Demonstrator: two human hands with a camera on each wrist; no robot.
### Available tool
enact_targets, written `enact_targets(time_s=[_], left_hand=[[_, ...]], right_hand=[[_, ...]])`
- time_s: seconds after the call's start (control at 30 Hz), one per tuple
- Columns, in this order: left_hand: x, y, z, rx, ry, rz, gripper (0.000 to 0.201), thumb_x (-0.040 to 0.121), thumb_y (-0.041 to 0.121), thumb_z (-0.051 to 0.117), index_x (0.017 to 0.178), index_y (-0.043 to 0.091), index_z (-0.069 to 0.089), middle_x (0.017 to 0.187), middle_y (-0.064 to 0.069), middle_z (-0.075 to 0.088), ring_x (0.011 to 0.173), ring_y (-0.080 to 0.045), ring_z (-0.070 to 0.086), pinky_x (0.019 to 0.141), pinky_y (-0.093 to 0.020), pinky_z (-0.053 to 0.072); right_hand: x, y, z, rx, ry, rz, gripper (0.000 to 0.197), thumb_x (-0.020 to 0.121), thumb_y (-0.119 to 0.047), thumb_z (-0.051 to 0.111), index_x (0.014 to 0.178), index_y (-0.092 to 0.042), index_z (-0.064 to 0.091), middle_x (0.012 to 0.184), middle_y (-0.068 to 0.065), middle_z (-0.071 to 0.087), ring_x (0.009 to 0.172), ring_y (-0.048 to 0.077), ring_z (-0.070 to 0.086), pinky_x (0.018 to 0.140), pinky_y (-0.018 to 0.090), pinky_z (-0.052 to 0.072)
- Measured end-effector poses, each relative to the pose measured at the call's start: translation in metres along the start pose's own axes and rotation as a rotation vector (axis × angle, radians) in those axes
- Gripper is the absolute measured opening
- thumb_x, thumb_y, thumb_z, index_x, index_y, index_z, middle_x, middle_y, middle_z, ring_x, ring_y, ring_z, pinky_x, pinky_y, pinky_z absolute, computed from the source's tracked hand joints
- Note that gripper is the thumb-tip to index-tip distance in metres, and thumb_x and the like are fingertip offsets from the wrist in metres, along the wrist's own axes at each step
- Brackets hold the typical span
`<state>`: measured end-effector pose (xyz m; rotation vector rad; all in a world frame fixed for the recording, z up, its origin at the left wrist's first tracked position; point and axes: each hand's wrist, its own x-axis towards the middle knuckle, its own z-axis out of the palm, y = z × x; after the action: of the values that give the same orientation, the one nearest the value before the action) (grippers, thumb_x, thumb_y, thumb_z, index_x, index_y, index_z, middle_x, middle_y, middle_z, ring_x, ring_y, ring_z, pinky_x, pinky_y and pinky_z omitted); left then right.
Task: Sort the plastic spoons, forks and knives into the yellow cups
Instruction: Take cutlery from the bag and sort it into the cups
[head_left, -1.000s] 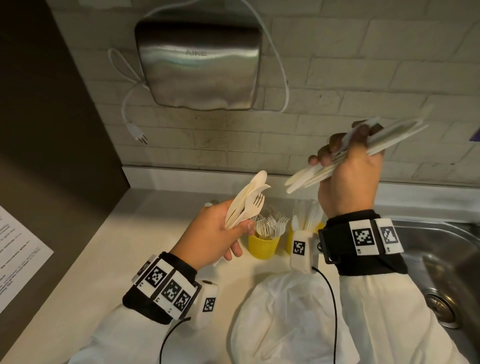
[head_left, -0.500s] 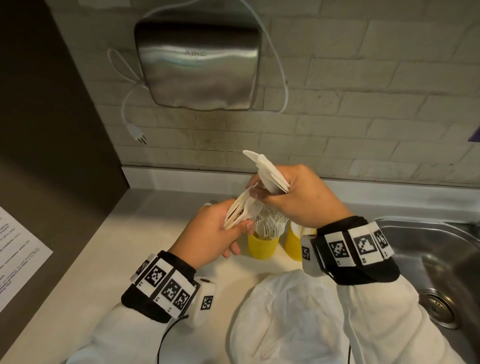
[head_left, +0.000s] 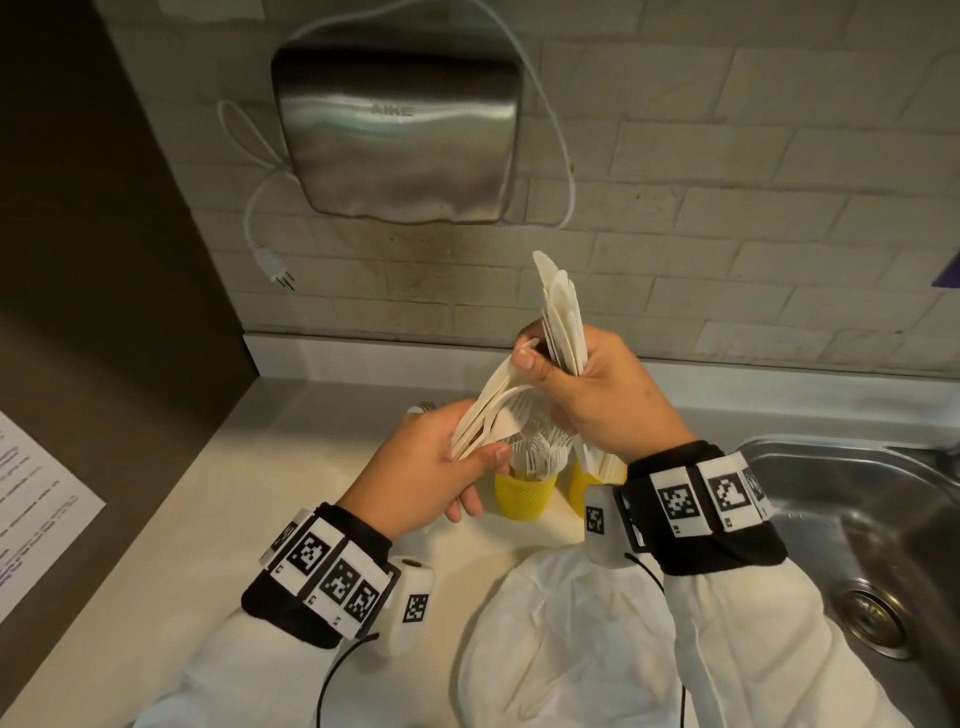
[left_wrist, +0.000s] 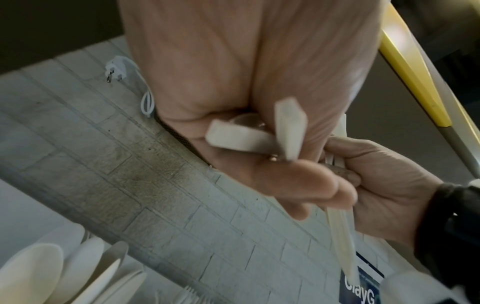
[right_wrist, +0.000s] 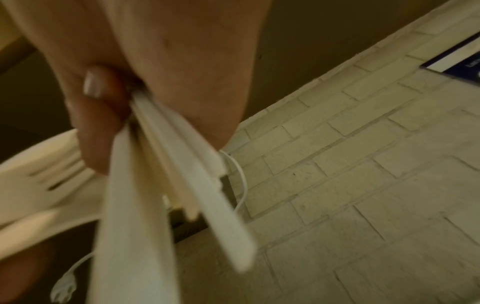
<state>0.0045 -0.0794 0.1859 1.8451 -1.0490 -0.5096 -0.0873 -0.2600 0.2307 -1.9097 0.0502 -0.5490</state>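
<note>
My left hand (head_left: 441, 467) grips a mixed bundle of white spoons and forks (head_left: 488, 415) that fans up to the right. My right hand (head_left: 592, 395) grips a bunch of white knives (head_left: 561, 317), blades pointing up, and its thumb and fingers also pinch the top of the left bundle. Both hands meet above a yellow cup (head_left: 524, 496) full of forks. A second yellow cup (head_left: 582, 483) stands right of it, half hidden by my right wrist. In the left wrist view, handle ends (left_wrist: 288, 131) stick out of the left fist. The right wrist view shows knife handles (right_wrist: 182, 185) in the fist.
A white plastic bag (head_left: 566, 639) lies on the counter in front of the cups. A steel sink (head_left: 857, 519) is at the right. A steel hand dryer (head_left: 395, 135) hangs on the brick wall, its plug (head_left: 275, 270) dangling. A printed sheet (head_left: 36, 514) lies at the left.
My right hand came down and left from high on the right, turned the knives upright, and now pinches the top of the left hand's bundle. The left hand stayed put.
</note>
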Motion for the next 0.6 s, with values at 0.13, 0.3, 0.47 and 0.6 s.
enact_targets(time_s=[0.13, 0.3, 0.47, 0.6], left_hand=[[0.001, 0.0, -0.002, 0.005, 0.03, -0.01, 0.012, 0.099, 0.024, 0.065, 0.106, 0.034, 0.064, 0.088, 0.003, 0.076, 0.056, -0.028, 0.07, 0.05, -0.039, 0.058], [-0.003, -0.004, 0.001, 0.019, 0.025, -0.034, 0.011, 0.1, 0.025, 0.063, 0.109, 0.03, 0.065, 0.088, 0.004, 0.076, 0.053, -0.023, 0.068, 0.049, -0.036, 0.056], [-0.002, 0.0, 0.005, 0.029, 0.013, -0.023, 0.01, 0.101, 0.026, 0.062, 0.107, 0.034, 0.063, 0.088, 0.008, 0.076, 0.052, -0.019, 0.068, 0.049, -0.033, 0.057], [-0.003, 0.002, 0.004, 0.007, 0.005, 0.0, 0.008, 0.103, 0.024, 0.059, 0.103, 0.029, 0.065, 0.081, 0.012, 0.075, 0.047, -0.011, 0.06, 0.047, -0.029, 0.051]], right_hand=[[-0.003, 0.006, 0.007, 0.125, 0.132, 0.022, 0.011, 0.103, -0.019, 0.06, 0.096, -0.012, 0.059, 0.054, -0.01, 0.05, 0.045, 0.009, 0.046, 0.045, 0.025, 0.04], [-0.002, 0.013, 0.004, 0.322, 0.286, 0.144, 0.017, 0.107, -0.018, 0.054, 0.095, -0.005, 0.057, 0.063, 0.013, 0.051, 0.054, 0.024, 0.047, 0.046, 0.029, 0.037], [0.005, 0.021, 0.001, 0.516, 0.451, 0.228, 0.01, 0.101, -0.01, 0.057, 0.098, -0.002, 0.061, 0.06, 0.011, 0.051, 0.048, 0.023, 0.043, 0.046, 0.031, 0.038], [0.009, 0.023, -0.01, 0.807, 0.624, 0.252, 0.009, 0.097, 0.001, 0.054, 0.096, -0.003, 0.061, 0.068, 0.012, 0.052, 0.05, 0.021, 0.045, 0.046, 0.029, 0.037]])
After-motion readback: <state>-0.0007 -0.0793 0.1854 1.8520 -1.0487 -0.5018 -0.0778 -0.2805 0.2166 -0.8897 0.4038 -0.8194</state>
